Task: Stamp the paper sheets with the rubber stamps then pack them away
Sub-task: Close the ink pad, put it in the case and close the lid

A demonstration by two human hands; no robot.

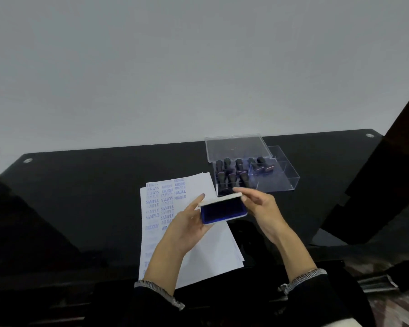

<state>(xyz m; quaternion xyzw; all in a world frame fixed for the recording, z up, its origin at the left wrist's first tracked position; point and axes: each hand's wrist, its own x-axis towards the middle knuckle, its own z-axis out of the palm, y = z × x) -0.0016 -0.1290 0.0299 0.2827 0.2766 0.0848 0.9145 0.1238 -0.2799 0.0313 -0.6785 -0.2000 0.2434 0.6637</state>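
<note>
Two hands around open blue ink pad.

A single wide-angle view was taken from the person's head, directed forward and down across the black table toward a pale wall. The hands were seen close, low in the frame, with straight edges bowed near the borders.

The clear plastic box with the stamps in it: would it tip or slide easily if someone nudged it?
The clear plastic box probably slides rather than tips: it sits low and wide on the glossy black table. Its raised lid looks thin, so it may flex or swing. The upright stamps inside seem likelier to topple.
</note>
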